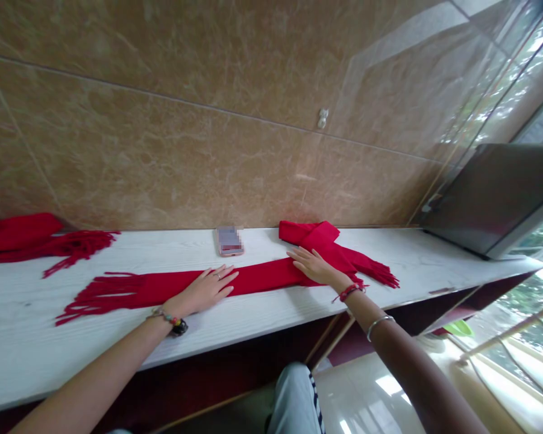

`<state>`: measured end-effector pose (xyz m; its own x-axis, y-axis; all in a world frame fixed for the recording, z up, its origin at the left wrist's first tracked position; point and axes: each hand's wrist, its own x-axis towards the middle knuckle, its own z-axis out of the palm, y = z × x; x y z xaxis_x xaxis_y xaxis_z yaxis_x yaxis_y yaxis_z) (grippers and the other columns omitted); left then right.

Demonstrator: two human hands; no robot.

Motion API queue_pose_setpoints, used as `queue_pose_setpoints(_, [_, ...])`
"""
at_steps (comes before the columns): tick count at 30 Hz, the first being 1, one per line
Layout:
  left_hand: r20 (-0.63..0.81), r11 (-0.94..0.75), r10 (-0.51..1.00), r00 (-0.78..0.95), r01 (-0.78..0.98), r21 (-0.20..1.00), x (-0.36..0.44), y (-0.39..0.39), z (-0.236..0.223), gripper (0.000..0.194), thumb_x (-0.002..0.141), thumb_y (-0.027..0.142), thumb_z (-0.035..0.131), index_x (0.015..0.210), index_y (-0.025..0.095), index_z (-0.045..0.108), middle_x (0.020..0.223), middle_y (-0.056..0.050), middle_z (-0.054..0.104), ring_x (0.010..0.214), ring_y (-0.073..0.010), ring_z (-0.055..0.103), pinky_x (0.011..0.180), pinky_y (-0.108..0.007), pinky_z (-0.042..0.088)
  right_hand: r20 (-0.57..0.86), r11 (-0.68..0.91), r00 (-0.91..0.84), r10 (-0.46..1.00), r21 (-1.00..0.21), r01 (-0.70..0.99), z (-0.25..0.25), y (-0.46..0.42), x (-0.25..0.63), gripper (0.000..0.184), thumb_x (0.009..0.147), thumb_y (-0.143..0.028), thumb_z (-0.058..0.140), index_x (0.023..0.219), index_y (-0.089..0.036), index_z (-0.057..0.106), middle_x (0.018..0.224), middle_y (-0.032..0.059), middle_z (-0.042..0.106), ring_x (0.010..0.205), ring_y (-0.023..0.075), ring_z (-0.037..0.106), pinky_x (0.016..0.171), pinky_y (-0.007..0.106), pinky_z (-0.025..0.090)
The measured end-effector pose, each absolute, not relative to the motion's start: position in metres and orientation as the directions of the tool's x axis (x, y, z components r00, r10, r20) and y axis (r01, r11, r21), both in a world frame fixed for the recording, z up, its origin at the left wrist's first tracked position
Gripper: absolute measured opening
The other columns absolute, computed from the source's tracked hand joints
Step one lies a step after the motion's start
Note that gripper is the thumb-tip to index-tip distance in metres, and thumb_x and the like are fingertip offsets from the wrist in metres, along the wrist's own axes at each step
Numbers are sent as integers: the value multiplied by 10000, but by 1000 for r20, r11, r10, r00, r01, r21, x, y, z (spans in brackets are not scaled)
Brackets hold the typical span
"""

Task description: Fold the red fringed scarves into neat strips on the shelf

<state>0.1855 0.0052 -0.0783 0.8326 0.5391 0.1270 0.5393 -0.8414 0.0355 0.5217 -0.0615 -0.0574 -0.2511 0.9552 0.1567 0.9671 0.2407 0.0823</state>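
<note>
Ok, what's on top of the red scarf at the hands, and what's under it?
The left hand and right hand lie on the red scarf. The white countertop shows around its edges; anything directly beneath the cloth is covered and can't be seen.

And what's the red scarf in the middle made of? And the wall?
The scarf looks like soft, matte cloth, maybe wool: it lies in folds and ends in fringe. The wall looks like shiny brown tile or stone: pale veins, straight joints, reflections.
</note>
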Motion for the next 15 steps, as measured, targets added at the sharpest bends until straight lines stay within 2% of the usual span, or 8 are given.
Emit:
queue_pose_setpoints(4, [131,-845,533,836,534,29,180,6,-80,458,917,409,252,1342,251,319,1411,-58,291,1295,-210,249,1026,-409,191,175,140,-144,974,34,990,-63,-71,578,458,936,-342,153,1368,-227,255,1408,81,307,1305,219,219,1013,517,228])
queue_pose_setpoints(7, [113,-844,535,837,536,29,181,5,-78,464,921,427,230,1345,255,309,1418,-48,278,1301,-203,232,1029,-402,182,193,71,-79,978,50,996,-57,-77,596,450,934,-309,172,1349,-193,303,1384,107,347,1296,238,241,991,535,263])
queue_pose_setpoints(9, [119,-844,535,836,536,30,182,4,-77,484,912,468,231,1345,262,306,1420,-50,277,1302,-204,228,1029,-398,177,255,74,-90,963,72,995,-47,-77,583,449,925,-322,228,1326,-159,347,1367,128,369,1291,257,249,1001,545,245])
queue_pose_setpoints(11, [143,-855,515,845,517,25,184,2,-73,515,897,509,249,1348,266,295,1420,-58,276,1301,-211,228,1028,-404,176,330,163,-188,925,103,981,-39,-75,549,458,906,-342,309,1303,-129,384,1358,142,378,1288,268,253,1025,531,217])
queue_pose_setpoints(12, [162,-868,492,855,496,17,184,1,-71,530,887,523,270,1349,264,292,1417,-64,284,1296,-215,237,1027,-406,178,342,257,-282,896,120,959,-36,-73,526,458,893,-344,349,1290,-122,404,1351,144,387,1283,259,268,1036,501,225])
queue_pose_setpoints(15, [218,-909,401,890,416,-23,184,-6,-64,518,860,504,383,1308,246,368,1343,-76,401,1217,-215,365,996,-370,254,252,548,-563,787,133,826,-37,-73,459,415,860,-301,436,1245,-149,463,1276,121,484,1204,211,399,1007,392,330])
